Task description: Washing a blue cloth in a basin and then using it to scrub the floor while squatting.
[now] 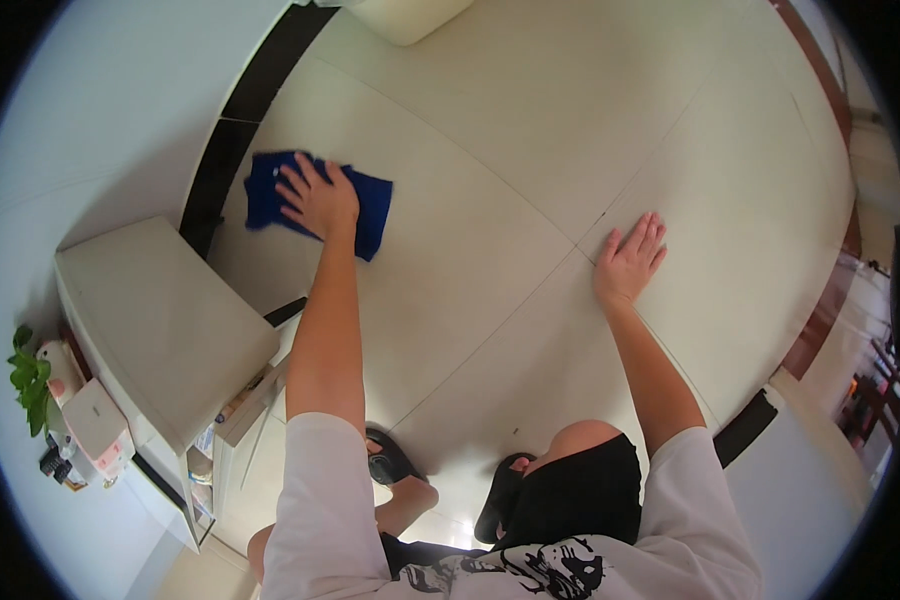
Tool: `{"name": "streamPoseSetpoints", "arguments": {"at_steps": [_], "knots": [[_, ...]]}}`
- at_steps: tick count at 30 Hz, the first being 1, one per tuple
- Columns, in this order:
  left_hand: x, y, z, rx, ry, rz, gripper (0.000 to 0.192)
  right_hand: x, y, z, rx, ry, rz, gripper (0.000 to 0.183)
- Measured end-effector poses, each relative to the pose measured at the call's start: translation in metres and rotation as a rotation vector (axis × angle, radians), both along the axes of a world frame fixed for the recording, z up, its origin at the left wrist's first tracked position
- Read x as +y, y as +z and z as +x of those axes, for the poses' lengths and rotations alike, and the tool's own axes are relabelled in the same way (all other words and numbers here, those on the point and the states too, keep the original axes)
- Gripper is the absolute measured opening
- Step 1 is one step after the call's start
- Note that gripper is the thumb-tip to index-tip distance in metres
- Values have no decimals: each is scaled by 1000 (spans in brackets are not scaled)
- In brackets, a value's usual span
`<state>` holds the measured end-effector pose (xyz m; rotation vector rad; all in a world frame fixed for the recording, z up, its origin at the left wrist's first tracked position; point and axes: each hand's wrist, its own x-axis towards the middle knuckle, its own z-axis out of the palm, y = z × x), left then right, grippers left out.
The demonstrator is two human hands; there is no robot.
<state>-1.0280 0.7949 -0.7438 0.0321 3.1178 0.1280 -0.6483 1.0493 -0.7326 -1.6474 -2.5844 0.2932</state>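
Observation:
My left hand [321, 201] lies flat with spread fingers on a dark blue cloth [375, 206], pressing it against the tiled floor [465, 247]. The cloth is spread out and slightly rumpled, near the black baseboard on the left, and part of it is hidden under the palm. Farther right, my right hand [630, 259] rests palm down on the bare tile, holding nothing. Its fingers are stretched out and point away from me, close to where the tile joints cross.
A white cabinet [165, 315] with an open drawer [251, 405] stands at left, beside a green plant [28, 379] and small items. Black baseboard [255, 90] edges the wall. A pale container [409, 19] is at the top. A reddish-brown threshold strip [825, 319] runs along the right.

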Motion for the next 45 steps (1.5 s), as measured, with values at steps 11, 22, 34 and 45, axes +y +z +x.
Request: {"name": "streamPoseSetpoints", "arguments": {"at_steps": [11, 22, 34, 45], "knots": [[199, 5, 67, -5, -1025, 244, 53, 4, 3, 3, -3, -11, 8, 69], [116, 27, 152, -198, -1379, 313, 59, 6, -2, 3, 40, -13, 77, 64], [-44, 4, 61, -35, -95, 24, 64, 7, -3, 4, 31, -6, 42, 69], [164, 17, 184, -68, -1217, 192, 58, 5, -1, 1, 204, 10, 12, 69]]}}
